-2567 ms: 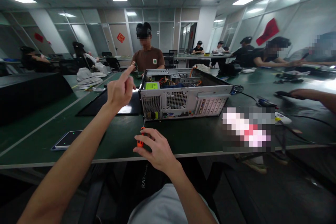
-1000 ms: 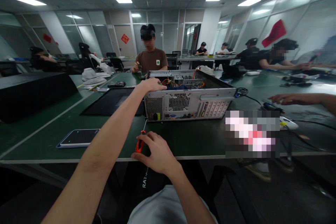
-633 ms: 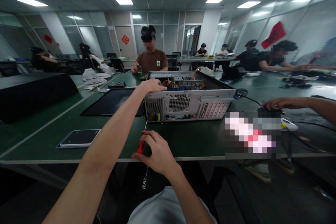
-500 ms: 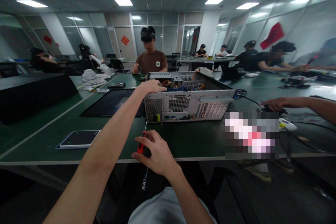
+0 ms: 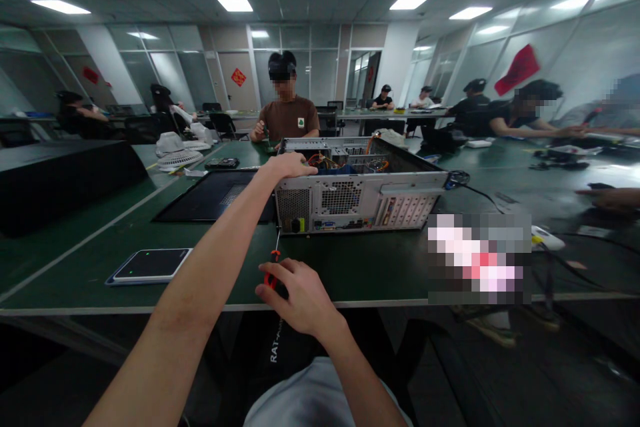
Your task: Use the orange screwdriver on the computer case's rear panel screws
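Note:
A desktop computer case [image 5: 370, 203] lies on its side on the green table, its top uncovered and its rear panel facing me. My left hand [image 5: 290, 165] grips its near left top edge, with the thumb along the rim and the other fingers partly hidden inside. Below it, my right hand [image 5: 300, 293] holds a red and black screwdriver [image 5: 273, 270] by the handle, between thumb and fingers. The shaft points away from me, and its tip is at the lower left corner of the rear panel. Coloured wires [image 5: 325, 160] show inside the case.
Left of the case lies a black side panel [image 5: 205, 197], with a phone-like device [image 5: 153, 264] nearer me. A large black box [image 5: 70, 177] stands far left. White fans [image 5: 180, 159] lie behind. Across the table sits a person [image 5: 287, 113]; another person's hand [image 5: 613, 199] is at right.
My right hand has shifted slightly down and its fingers have moved on the screwdriver handle, showing more of its top. The other person's hand at right has drawn back. My left hand stays put.

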